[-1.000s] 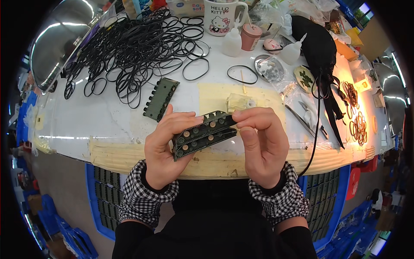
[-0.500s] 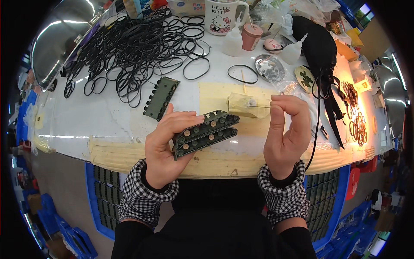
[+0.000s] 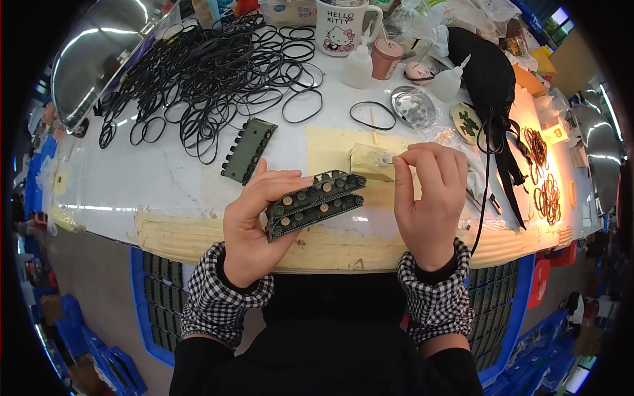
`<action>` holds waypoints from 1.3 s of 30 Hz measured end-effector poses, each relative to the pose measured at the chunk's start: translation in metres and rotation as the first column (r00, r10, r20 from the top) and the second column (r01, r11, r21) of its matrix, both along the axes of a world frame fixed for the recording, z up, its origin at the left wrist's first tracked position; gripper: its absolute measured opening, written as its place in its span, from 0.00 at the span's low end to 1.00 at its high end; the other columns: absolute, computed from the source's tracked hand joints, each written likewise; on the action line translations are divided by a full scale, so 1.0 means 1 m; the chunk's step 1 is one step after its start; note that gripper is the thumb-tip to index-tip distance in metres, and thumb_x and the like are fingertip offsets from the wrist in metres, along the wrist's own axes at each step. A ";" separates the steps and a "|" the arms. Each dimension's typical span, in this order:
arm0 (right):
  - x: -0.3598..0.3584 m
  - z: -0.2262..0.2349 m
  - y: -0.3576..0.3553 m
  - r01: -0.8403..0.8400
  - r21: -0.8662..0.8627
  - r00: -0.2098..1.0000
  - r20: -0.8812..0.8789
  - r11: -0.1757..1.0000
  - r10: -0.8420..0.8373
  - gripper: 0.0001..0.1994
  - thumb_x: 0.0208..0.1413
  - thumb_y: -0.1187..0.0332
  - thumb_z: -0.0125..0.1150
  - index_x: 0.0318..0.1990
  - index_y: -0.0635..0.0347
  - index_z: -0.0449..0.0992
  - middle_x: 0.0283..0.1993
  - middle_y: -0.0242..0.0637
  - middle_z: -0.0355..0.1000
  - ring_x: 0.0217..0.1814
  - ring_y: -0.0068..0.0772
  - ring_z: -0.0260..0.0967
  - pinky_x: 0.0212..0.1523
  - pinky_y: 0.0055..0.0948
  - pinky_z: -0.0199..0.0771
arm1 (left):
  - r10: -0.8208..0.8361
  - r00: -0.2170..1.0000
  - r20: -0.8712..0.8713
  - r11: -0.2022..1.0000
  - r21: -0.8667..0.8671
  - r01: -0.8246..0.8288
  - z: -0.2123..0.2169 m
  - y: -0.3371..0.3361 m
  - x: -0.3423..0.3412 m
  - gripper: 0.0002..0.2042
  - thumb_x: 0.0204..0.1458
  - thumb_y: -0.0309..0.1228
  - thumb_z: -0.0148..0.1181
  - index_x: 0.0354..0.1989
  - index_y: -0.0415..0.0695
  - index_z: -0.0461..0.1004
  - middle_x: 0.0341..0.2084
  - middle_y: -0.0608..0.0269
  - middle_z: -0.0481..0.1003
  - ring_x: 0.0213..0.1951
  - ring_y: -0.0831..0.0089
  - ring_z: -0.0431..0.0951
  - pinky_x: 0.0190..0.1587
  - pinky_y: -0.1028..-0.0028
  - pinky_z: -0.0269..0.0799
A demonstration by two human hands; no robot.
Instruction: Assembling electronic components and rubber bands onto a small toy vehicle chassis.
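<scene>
My left hand [image 3: 247,224] is closed round a dark green toy tank chassis [image 3: 316,203], tilted so that two rows of small wheels and dark tracks show. Some of the wheel centres are tan. The thumb and index finger of my right hand [image 3: 432,198] pinch a thin needle-like rod [image 3: 388,162]; most of it is hidden by the fingers. Its far end is at the pale end of a small block wrapped in yellow tape [image 3: 368,161]. Another green chassis [image 3: 248,150] lies on the table beyond my left hand, its wheels along the sides.
Black rubber loops [image 3: 198,86] lie in a large heap at the back left. A mug [image 3: 340,30], a white squeeze bottle [image 3: 358,66], a pink cup [image 3: 386,58] and a round metal dish [image 3: 413,105] stand behind the block. Blue trays [image 3: 140,290] of green parts sit below the table edge.
My right hand has moved left and closer to the taped block, and less of the thin rod shows. My left hand and the chassis in it have hardly moved.
</scene>
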State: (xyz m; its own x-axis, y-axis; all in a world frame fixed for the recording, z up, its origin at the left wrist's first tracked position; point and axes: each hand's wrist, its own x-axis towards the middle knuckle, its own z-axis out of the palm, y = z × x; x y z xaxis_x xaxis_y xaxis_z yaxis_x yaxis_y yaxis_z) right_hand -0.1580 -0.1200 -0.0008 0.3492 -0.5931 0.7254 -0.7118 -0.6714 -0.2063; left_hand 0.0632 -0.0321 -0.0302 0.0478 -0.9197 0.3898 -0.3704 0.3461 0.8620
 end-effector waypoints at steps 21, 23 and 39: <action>0.039 0.001 0.024 -0.539 0.239 0.733 0.606 0.808 0.309 0.04 0.54 0.78 0.64 0.34 0.65 0.75 0.33 0.39 0.73 0.36 0.36 0.70 0.38 0.29 0.72 | -0.065 0.997 0.031 0.998 0.014 0.064 -0.001 0.001 0.003 0.20 0.43 0.21 0.65 0.47 0.46 0.78 0.44 0.64 0.80 0.55 0.61 0.75 0.69 0.43 0.45; 0.038 0.001 0.024 -0.525 0.247 0.748 0.591 0.814 0.303 0.03 0.54 0.78 0.63 0.35 0.65 0.75 0.33 0.39 0.73 0.36 0.36 0.70 0.39 0.30 0.71 | -0.070 0.997 0.027 0.997 0.018 0.069 -0.001 0.000 0.003 0.20 0.42 0.21 0.65 0.48 0.46 0.78 0.44 0.63 0.80 0.55 0.61 0.75 0.69 0.43 0.45; -0.001 -0.001 0.000 0.003 -0.002 1.000 -0.014 1.000 -0.003 0.05 0.51 0.77 0.64 0.33 0.62 0.74 0.35 0.39 0.72 0.35 0.42 0.66 0.37 0.35 0.65 | -0.031 0.999 0.017 1.000 -0.004 0.031 -0.004 0.001 0.004 0.18 0.43 0.21 0.65 0.46 0.44 0.78 0.43 0.61 0.80 0.55 0.60 0.75 0.69 0.44 0.46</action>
State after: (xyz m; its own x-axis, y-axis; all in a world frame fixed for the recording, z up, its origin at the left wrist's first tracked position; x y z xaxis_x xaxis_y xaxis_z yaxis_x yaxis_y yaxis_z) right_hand -0.1585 -0.1200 -0.0020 0.3577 -0.5930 0.7214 -0.7167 -0.6695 -0.1950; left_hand 0.0669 -0.0313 -0.0343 0.0132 -0.9187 0.3946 -0.3739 0.3615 0.8541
